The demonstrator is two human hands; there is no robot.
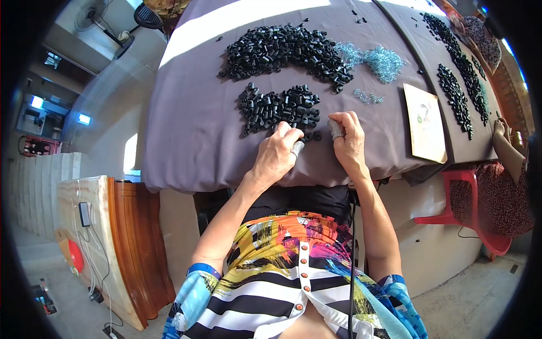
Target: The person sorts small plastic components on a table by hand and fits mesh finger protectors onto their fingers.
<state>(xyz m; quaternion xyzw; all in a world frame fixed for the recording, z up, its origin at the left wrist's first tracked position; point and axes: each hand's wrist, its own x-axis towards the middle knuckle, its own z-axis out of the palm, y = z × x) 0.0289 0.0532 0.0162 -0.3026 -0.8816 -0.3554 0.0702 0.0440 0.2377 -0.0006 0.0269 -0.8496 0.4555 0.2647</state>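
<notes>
Bent over the near edge of a small heap of black cylindrical pieces, my left hand has its fingers pressed together. Whatever lies between its fingertips is too small to make out. To the right, over the grey-purple cloth, my right hand is closed, fingertips bunched, and its contents are hidden. Each hand has a silvery grey wrap on a finger. A larger heap of black pieces lies farther back, beside a pile of small shiny metallic pieces. A few more metallic pieces lie beyond my right hand.
A paper sheet lies to the right of my hands. Farther right are more rows of black pieces and another person's arm, near a red plastic chair. A wooden cabinet stands at the lower left.
</notes>
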